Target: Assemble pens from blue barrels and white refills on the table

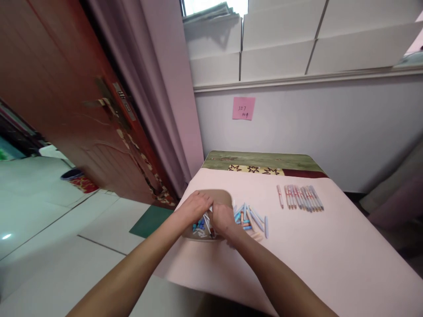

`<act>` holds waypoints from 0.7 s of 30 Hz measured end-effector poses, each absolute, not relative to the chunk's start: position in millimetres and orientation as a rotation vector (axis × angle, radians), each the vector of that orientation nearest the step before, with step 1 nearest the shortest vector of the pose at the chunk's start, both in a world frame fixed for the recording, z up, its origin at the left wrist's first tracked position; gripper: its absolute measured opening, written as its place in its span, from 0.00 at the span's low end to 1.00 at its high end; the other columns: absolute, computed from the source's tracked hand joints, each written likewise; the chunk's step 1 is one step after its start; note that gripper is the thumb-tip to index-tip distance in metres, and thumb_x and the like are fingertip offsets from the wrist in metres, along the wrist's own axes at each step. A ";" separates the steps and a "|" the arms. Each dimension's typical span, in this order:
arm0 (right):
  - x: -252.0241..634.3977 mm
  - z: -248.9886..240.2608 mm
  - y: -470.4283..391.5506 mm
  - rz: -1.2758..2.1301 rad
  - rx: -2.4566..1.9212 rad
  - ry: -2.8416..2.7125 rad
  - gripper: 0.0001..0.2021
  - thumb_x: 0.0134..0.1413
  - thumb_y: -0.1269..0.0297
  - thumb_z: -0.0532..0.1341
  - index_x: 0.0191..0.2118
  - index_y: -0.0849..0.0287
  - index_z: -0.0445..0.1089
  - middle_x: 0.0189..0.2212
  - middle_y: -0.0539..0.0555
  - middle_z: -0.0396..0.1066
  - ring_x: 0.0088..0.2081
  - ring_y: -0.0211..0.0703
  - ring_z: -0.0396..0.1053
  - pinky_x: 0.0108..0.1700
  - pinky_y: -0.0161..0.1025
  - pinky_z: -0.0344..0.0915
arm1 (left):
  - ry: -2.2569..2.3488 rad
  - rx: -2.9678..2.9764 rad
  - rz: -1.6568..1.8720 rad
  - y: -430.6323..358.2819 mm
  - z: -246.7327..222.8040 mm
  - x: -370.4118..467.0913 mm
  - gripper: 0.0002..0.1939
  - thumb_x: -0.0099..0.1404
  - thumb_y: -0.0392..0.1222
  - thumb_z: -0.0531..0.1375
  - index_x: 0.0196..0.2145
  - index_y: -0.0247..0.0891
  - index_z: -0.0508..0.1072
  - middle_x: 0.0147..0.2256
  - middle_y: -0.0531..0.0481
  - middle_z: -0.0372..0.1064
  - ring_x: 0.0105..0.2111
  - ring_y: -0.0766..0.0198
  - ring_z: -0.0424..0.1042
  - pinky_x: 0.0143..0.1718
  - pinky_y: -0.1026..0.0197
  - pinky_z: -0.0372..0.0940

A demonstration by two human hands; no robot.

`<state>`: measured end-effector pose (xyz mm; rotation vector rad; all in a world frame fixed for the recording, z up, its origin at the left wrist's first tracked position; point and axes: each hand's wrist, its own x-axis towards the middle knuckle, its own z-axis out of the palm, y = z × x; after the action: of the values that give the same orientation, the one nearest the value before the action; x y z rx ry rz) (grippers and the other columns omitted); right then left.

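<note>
Both hands meet over a brown tray (218, 196) at the table's left edge. My left hand (197, 204) has its fingers bent together, touching or nearly touching my right hand (223, 219), which is curled closed. A small pale bit shows between them; what each hand grips is mostly hidden. Inside the tray lie blue pieces (199, 225), small white pieces (200, 234) and thin white sticks (207, 223), partly covered by the hands. Right of the tray is a loose pile of blue, orange and cream pen barrels (253, 219), with one barrel (266, 227) set apart.
A row of pens (304, 198) lies at the table's right, with a single pen (280, 196) beside it. The pale tabletop (297, 251) ends at a wall with a pink note (243, 108). Left stand a curtain (165, 79) and a wooden door (66, 88).
</note>
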<state>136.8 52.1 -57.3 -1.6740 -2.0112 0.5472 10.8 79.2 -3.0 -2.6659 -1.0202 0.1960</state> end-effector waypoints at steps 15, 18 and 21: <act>129.8 -76.4 59.6 1.316 -1.229 -1.706 0.20 0.62 0.56 0.48 0.29 0.62 0.69 0.20 0.51 0.71 0.21 0.36 0.68 0.25 0.31 0.62 | -2.305 -2.536 -2.457 75.6 -2.5 12.2 0.23 0.60 0.57 0.54 0.39 0.33 0.72 0.43 0.40 0.72 0.41 0.55 0.72 0.44 0.54 0.65; 128.2 -75.0 64.3 1.348 -1.207 -1.618 0.17 0.59 0.57 0.52 0.26 0.62 0.69 0.23 0.52 0.72 0.26 0.38 0.70 0.30 0.32 0.64 | -2.371 -2.457 -2.487 74.1 -12.2 24.6 0.22 0.58 0.58 0.57 0.34 0.33 0.73 0.34 0.44 0.73 0.34 0.59 0.73 0.36 0.59 0.66; 129.3 -69.1 66.5 1.352 -1.193 -1.552 0.17 0.56 0.57 0.56 0.22 0.61 0.69 0.21 0.52 0.71 0.27 0.39 0.70 0.33 0.33 0.64 | -2.482 -2.586 -2.252 69.9 -13.0 29.4 0.20 0.58 0.56 0.57 0.37 0.35 0.73 0.28 0.49 0.72 0.22 0.64 0.68 0.22 0.63 0.62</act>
<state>129.3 66.5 -69.1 -1.1934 -1.5518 1.3523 29.4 69.9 -13.0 -2.5857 -2.4816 -2.2520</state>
